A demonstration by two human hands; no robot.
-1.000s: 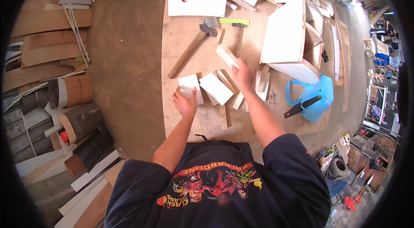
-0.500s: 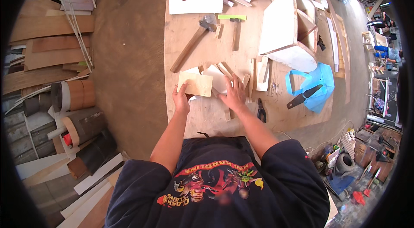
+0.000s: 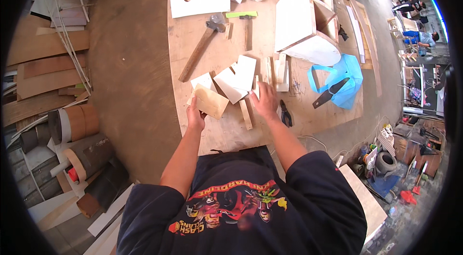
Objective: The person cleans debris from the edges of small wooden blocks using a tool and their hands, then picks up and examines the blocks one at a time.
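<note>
My left hand (image 3: 195, 116) grips a small rectangular plywood piece (image 3: 211, 102) by its left edge, tilted above the table. My right hand (image 3: 265, 103) closes thumb and fingers around a short wood strip (image 3: 257, 85), whose lower end is hidden; the fingers are slightly blurred. Between the hands, a white-faced board (image 3: 246, 72) overlaps another pale board (image 3: 229, 85). A third pale piece (image 3: 203, 80) lies partly behind the plywood. A narrow wood block (image 3: 246, 115) rests just left of my right wrist.
Beyond lie a large hammer (image 3: 202, 45), a smaller hammer (image 3: 248, 33) and a white board with a hole (image 3: 200, 4). Pliers (image 3: 286, 114), loose nails (image 3: 297, 87), a blue bag (image 3: 345, 86) with a saw blade (image 3: 330, 93) and a white-sided wooden cabinet (image 3: 299, 23) occupy the right side.
The view has shifted. My right hand has left the pale boards and moved right onto the wood strip. The plywood in my left hand has turned and tilted.
</note>
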